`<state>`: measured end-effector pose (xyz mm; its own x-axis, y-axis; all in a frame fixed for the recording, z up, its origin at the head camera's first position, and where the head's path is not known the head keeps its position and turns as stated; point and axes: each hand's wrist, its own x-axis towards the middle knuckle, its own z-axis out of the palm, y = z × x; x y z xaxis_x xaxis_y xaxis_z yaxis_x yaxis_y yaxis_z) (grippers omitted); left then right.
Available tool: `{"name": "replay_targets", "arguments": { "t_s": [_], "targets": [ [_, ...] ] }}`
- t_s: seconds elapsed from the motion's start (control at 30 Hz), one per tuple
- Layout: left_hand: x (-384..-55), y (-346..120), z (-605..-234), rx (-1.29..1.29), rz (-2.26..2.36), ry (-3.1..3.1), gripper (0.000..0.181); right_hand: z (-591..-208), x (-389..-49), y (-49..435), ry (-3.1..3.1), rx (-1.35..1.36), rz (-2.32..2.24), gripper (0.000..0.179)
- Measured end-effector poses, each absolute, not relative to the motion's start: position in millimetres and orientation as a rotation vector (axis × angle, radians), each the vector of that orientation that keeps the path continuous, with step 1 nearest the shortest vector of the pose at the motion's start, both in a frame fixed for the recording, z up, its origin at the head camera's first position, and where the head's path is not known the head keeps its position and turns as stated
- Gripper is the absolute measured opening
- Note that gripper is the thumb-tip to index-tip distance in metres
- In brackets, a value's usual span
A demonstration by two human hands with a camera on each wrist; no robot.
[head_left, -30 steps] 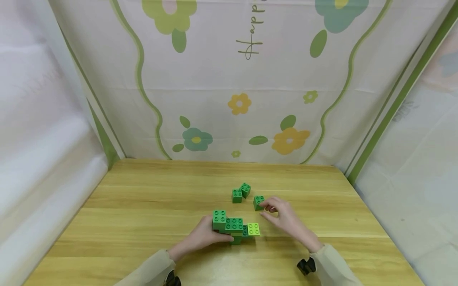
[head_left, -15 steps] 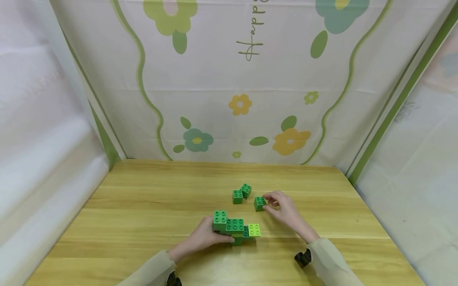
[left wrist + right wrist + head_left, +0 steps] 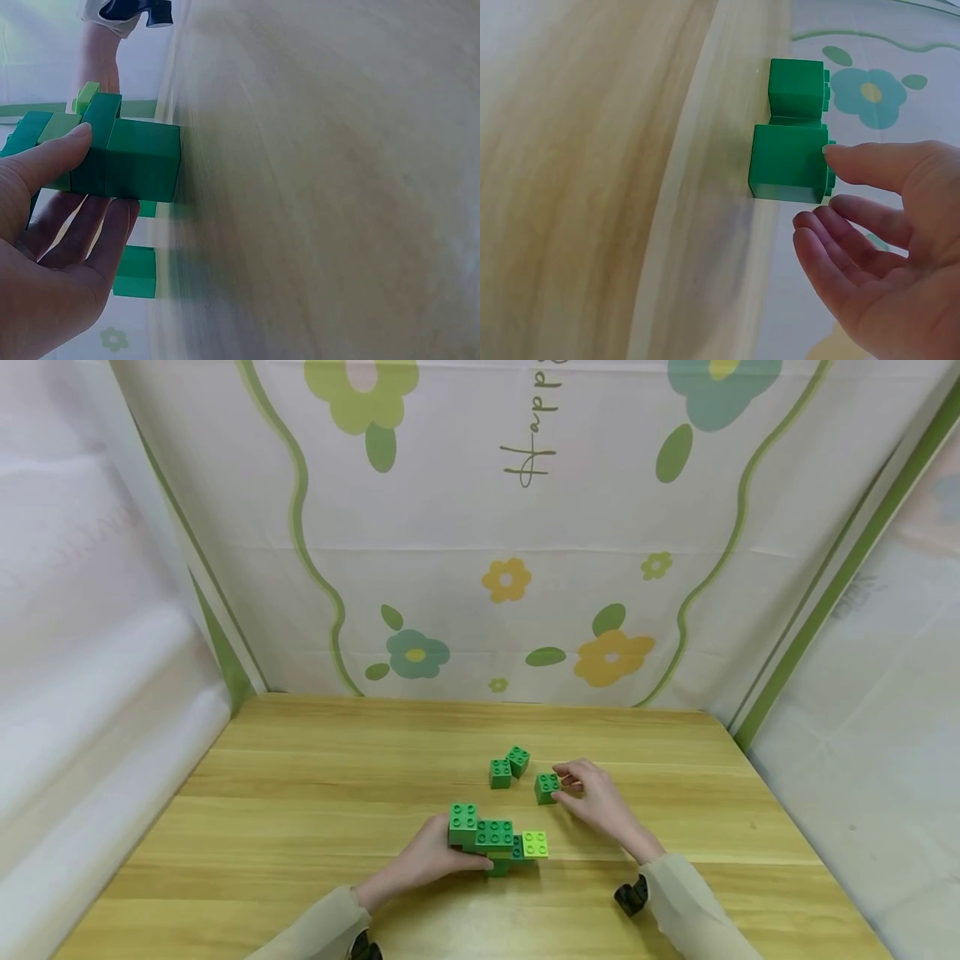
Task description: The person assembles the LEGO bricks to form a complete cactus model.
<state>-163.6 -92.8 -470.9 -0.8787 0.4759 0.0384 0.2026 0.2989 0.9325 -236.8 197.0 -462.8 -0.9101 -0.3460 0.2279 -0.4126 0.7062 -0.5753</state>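
My left hand (image 3: 433, 853) grips a built figure of stacked toy building bricks (image 3: 495, 833), in greens with a lime brick (image 3: 535, 843) at its right end. In the left wrist view, the thumb (image 3: 71, 146) presses one side of the figure while the fingers lie along the other. My right hand (image 3: 596, 795) is beside a loose green brick (image 3: 547, 788), fingers loosely bent. The right wrist view shows the thumb tip right at that brick's (image 3: 789, 161) studded edge and the other fingers spread apart near its corner.
Farther back, two more green bricks lie close together, one squared (image 3: 500, 774) and one turned (image 3: 518, 760). The wooden table (image 3: 337, 777) is bounded by a flowered cloth (image 3: 450, 610) at the back and pale cloth at both sides.
My right hand has shifted slightly back and turned at the loose brick, its thumb coming up to the near edge. The left hand still holds the figure in place.
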Motion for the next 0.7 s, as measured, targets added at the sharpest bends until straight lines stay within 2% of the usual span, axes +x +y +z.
{"name": "replay_targets", "arguments": {
  "t_s": [0.7],
  "targets": [
    [-161.7,-91.6,-466.3,0.660,1.627,2.319,0.044,-465.9,-233.6,197.0,-2.835,0.622,1.039,0.025]
  ]
}}
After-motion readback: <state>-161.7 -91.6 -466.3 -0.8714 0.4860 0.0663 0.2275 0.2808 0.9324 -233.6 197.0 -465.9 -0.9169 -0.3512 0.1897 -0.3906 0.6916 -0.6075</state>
